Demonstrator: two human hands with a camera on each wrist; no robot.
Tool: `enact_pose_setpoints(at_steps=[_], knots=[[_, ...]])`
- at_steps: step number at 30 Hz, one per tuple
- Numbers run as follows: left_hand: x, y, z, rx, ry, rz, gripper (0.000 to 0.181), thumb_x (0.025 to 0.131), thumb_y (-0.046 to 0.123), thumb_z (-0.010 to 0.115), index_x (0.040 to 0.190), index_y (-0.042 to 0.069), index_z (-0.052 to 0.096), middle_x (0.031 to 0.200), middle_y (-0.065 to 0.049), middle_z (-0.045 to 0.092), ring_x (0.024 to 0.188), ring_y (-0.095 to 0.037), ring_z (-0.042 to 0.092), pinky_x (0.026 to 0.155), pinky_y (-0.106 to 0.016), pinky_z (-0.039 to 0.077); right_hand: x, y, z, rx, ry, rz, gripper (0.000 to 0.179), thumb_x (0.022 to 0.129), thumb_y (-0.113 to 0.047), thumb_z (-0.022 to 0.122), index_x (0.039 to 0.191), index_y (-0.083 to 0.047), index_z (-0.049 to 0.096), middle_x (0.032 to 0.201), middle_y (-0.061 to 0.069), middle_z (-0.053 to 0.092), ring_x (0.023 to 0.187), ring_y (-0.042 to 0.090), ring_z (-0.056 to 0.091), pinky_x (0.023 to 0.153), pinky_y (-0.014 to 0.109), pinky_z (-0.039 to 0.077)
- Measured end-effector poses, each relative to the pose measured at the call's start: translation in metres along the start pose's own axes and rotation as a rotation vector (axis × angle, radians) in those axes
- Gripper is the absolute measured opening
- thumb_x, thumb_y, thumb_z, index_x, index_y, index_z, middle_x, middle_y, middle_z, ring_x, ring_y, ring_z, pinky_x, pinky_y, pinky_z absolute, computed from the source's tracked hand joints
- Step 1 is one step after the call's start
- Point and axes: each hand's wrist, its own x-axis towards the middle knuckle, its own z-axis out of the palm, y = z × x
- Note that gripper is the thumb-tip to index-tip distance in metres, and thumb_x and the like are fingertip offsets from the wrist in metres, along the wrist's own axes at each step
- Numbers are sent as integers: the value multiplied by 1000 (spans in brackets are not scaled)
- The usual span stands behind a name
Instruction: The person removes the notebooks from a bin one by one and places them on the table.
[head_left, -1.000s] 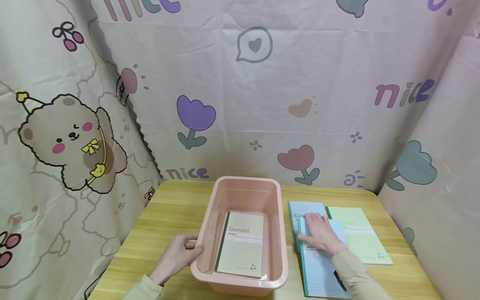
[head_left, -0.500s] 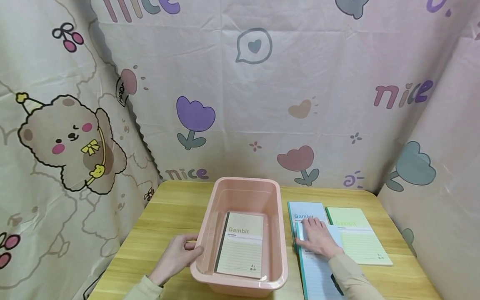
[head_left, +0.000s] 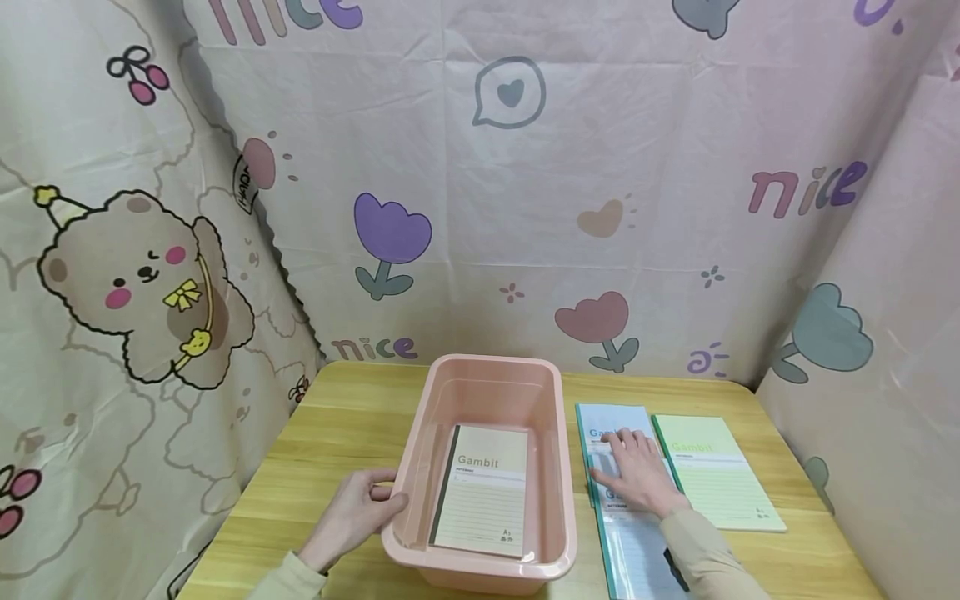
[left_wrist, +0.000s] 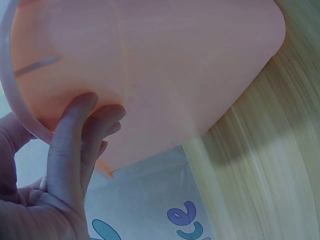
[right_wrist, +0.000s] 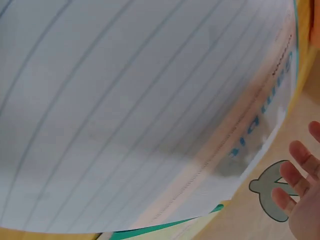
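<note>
My left hand (head_left: 356,510) grips the near left rim of a pink plastic bin (head_left: 567,500), with the thumb over the rim. In the left wrist view, its fingers (left_wrist: 70,137) lie against the bin's outer wall. A cream notebook (head_left: 483,492) with a dark spine lies inside the bin. To the right, my right hand (head_left: 643,475) is over the top part of a blue notebook (head_left: 641,554), fingers loosely spread. That notebook overlaps another blue notebook (head_left: 611,418) behind it. Whether the fingertips press on the covers is hard to tell.
A green notebook (head_left: 738,492) lies right of the blue ones. Everything stands on a wooden table (head_left: 330,433). A printed curtain (head_left: 660,167) hangs behind the table and along both sides.
My right hand and the nearer blue notebook have shifted a little toward me, and more of that notebook's title shows. The left hand and the bin stay in place.
</note>
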Motion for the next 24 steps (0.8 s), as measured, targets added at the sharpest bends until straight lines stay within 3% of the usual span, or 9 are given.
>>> enact_pose_setpoints(at_steps=[7, 12, 17, 24], knots=[[0, 1, 0, -8, -9, 1, 50, 90, 3, 58, 131, -24, 48, 100, -34, 72, 86, -38, 75, 66, -33, 65, 7, -8, -16, 44, 15, 18, 57, 87, -43, 72, 127, -5, 60, 115, 15, 60, 106, 35, 53, 89, 53, 45], [1, 0, 1, -5, 1, -7, 51, 90, 3, 58, 131, -24, 48, 101, -34, 72, 86, -38, 76, 67, -34, 65, 19, -17, -34, 102, 32, 43, 53, 91, -41, 68, 127, -3, 59, 116, 17, 59, 108, 35, 52, 94, 56, 44], [2, -1, 1, -2, 7, -10, 51, 90, 4, 57, 131, -25, 48, 101, -34, 72, 85, -37, 76, 67, -35, 65, 29, -26, -50, 95, 42, 59, 52, 93, -40, 66, 128, -2, 60, 119, 22, 60, 110, 39, 52, 92, 56, 43], [1, 1, 1, 4, 11, -10, 51, 90, 4, 57, 131, -25, 48, 101, -34, 72, 85, -37, 76, 67, -34, 65, 43, -46, -78, 116, 10, 101, 56, 97, -43, 60, 132, 0, 57, 124, 24, 57, 118, 45, 49, 96, 60, 41]])
